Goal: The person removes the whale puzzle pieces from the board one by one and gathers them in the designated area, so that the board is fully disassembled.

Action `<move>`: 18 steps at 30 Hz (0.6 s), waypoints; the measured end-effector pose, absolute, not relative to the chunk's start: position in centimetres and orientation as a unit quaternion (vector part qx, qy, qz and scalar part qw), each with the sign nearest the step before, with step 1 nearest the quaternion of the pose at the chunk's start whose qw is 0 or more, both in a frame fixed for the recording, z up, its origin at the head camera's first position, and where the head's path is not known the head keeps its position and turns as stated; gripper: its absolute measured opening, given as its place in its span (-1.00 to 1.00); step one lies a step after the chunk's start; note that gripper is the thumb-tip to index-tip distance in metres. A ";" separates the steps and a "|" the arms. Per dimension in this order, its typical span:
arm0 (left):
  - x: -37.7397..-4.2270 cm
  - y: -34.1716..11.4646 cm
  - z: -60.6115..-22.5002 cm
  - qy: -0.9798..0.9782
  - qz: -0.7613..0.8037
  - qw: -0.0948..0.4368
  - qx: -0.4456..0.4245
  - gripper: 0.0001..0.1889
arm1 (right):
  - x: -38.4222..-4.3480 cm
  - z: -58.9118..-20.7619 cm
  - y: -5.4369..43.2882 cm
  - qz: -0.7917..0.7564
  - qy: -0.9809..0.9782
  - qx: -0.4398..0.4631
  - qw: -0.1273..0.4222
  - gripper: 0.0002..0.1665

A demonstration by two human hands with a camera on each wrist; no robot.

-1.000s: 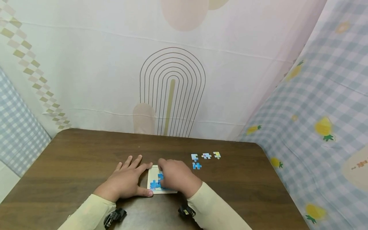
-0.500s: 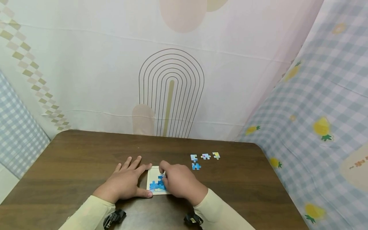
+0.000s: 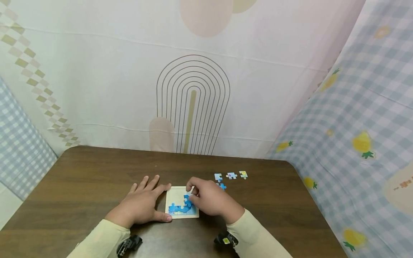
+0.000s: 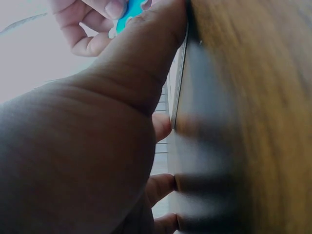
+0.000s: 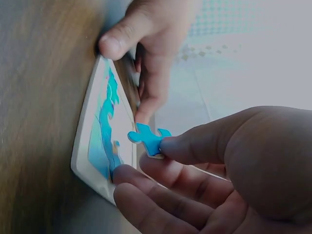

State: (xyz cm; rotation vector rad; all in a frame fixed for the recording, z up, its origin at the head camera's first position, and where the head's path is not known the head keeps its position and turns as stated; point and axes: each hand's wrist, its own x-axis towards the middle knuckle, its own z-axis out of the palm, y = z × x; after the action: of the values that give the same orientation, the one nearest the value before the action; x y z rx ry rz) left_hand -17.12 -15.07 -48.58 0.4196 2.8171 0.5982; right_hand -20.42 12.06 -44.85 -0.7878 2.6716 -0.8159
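Nearest, short of the tray: a pale sleeve point(image 3: 100, 240) on each arm, black device point(image 3: 129, 244) at the wrist. Left hand point(image 3: 142, 202) at the tray's left side—fingers spread, thumb and index finger touching its edge. Tray point(image 3: 174, 195) lies flat on the brown table point(image 3: 96, 175); joined blue puzzle pieces point(image 3: 180, 211) run along its near side. Right hand point(image 3: 211, 200) over the tray's right part—thumb and finger pinching a blue puzzle piece point(image 5: 150, 140), tilted, held up off the tray bed. Beyond the tray and to its right, loose pieces point(image 3: 231, 175): three in a row, a fourth nearer, partly hidden by the right hand. Farthest, behind the tray: white patterned cloth point(image 3: 129, 89).
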 end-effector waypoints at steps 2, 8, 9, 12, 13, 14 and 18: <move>-17.1 -15.0 -48.6 0.961 0.205 0.116 0.143 0.23 | -20.7 -45.1 12.5 -0.291 0.910 -0.272 0.121 -0.83; -17.1 -15.0 -48.5 0.961 0.206 0.116 0.142 0.23 | -21.4 -44.8 14.1 -0.319 0.901 -0.269 0.119 -0.84; -17.1 -15.1 -48.5 0.961 0.207 0.116 0.141 0.23 | -21.5 -44.6 14.4 -0.324 0.901 -0.265 0.118 -0.85; -17.1 -15.1 -48.4 0.961 0.207 0.115 0.142 0.23 | -21.9 -44.2 15.4 -0.337 0.899 -0.250 0.122 -0.85; -17.1 -15.1 -48.4 0.961 0.207 0.115 0.142 0.23 | -22.0 -44.0 15.8 -0.342 0.899 -0.246 0.122 -0.85; -17.1 -15.2 -48.4 0.961 0.207 0.116 0.142 0.23 | -22.2 -43.8 16.2 -0.346 0.899 -0.240 0.122 -0.85; -17.1 -15.3 -48.3 0.960 0.209 0.119 0.142 0.22 | -22.7 -43.0 17.7 -0.361 0.900 -0.217 0.110 -0.85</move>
State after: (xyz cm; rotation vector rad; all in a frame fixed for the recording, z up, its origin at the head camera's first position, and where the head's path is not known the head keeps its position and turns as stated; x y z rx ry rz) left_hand -17.11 -15.25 -48.29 0.4153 2.8073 0.6097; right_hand -22.72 17.65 -43.00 -0.6385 2.6455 -1.0607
